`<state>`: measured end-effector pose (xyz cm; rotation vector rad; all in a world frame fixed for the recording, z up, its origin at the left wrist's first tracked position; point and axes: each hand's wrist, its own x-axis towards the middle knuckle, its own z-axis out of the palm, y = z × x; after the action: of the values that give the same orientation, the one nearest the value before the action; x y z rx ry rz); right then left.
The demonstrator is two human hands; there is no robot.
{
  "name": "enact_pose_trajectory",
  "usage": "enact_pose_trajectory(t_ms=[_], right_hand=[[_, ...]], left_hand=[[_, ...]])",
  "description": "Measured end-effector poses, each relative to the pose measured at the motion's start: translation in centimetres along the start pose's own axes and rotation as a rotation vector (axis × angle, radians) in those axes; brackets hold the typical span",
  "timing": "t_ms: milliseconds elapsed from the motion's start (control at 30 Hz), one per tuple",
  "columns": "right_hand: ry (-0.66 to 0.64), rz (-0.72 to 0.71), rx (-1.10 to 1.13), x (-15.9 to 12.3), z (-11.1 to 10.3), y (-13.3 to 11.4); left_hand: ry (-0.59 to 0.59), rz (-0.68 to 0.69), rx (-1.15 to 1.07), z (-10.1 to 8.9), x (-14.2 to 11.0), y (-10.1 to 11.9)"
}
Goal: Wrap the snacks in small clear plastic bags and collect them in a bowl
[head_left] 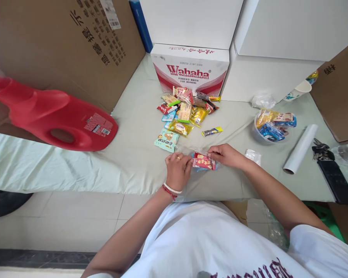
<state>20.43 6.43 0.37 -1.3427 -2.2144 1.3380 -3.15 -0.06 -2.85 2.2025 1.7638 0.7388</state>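
One clear plastic bag (216,166) at the table's (133,150) near edge, between two hands; one red packet (203,161) in it, something blue beneath. Left hand (178,168): fingers curled, pinching bag's left side. Right hand (224,154): thumb and forefinger pinched together on right side. Just beyond: one mint-green packet (166,140), one yellow-blue stick (212,131), one snack pile (185,111), overlapping, exact count unclear. Behind: one Wahaha carton (190,69). Right: one tub (258,134) with several packets, one white roll (301,150). Left: one red jug (60,112).
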Motion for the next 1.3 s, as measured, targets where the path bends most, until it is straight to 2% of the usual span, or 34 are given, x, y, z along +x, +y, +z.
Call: enact_pose_trajectory(t_ms=[33,100,167,200,233,300,367,433,533,600,700,767,800,867,967,1033,1133,1200,1300], right_hand=[[0.005,0.008,0.032,0.1,0.2,0.3],[0.006,0.026,0.089,0.3,0.7,0.8],[0.008,0.042,0.113,0.5,1.0,1.0],[0.013,0.047,0.113,0.5,1.2,1.0],[0.019,0.049,0.113,0.5,1.3,1.0],[0.018,0.047,0.127,0.5,1.4,1.0],[0.006,0.039,0.169,0.4,1.4,0.9],[0.005,0.039,0.228,0.3,1.2,1.0],[0.056,0.077,0.289,0.3,0.1,1.3],[0.145,0.117,0.275,0.4,-1.0,1.5],[0.318,0.133,0.127,0.6,-2.5,1.7],[0.384,0.083,0.024,1.1,-3.0,1.7],[0.381,0.051,-0.006,1.5,-3.1,1.7],[0.295,0.021,-0.022,2.4,-2.9,1.6],[0.150,0.086,-0.056,3.9,-2.6,1.2],[0.177,0.062,-0.131,4.2,-2.5,0.3],[0.203,-0.127,-0.304,3.0,-2.1,-1.7],[0.101,-0.213,-0.419,1.3,-1.1,-2.9],[-0.016,-0.215,-0.546,-1.3,1.5,-3.3]], left_hand=[[0.062,-0.034,0.019,-0.2,0.4,-0.2],[0.267,-0.062,0.096,-0.9,0.7,-0.1],[0.440,0.036,0.154,-1.9,0.2,0.6],[0.458,0.138,0.156,-2.2,-0.2,1.1],[0.422,0.249,0.146,-2.4,-0.8,1.7],[0.252,0.403,0.141,-2.1,-1.9,2.8],[0.089,0.404,0.176,-1.1,-2.5,3.5],[0.007,0.344,0.222,0.2,-2.5,3.7],[-0.045,0.323,0.248,1.4,-2.0,3.4],[-0.063,0.337,0.249,1.5,-1.7,3.1],[-0.082,0.357,0.243,1.1,-1.4,3.0],[-0.091,0.373,0.243,0.9,-1.2,3.1],[-0.094,0.381,0.243,0.8,-1.1,3.2],[-0.098,0.393,0.242,0.8,-0.9,3.2],[-0.111,0.399,0.244,0.7,-0.7,3.2],[-0.120,0.394,0.252,0.6,-0.7,3.2],[-0.111,0.391,0.258,0.6,-0.8,3.2],[-0.103,0.381,0.244,0.7,-0.8,3.1],[-0.122,0.334,0.164,1.1,-0.9,2.6]])
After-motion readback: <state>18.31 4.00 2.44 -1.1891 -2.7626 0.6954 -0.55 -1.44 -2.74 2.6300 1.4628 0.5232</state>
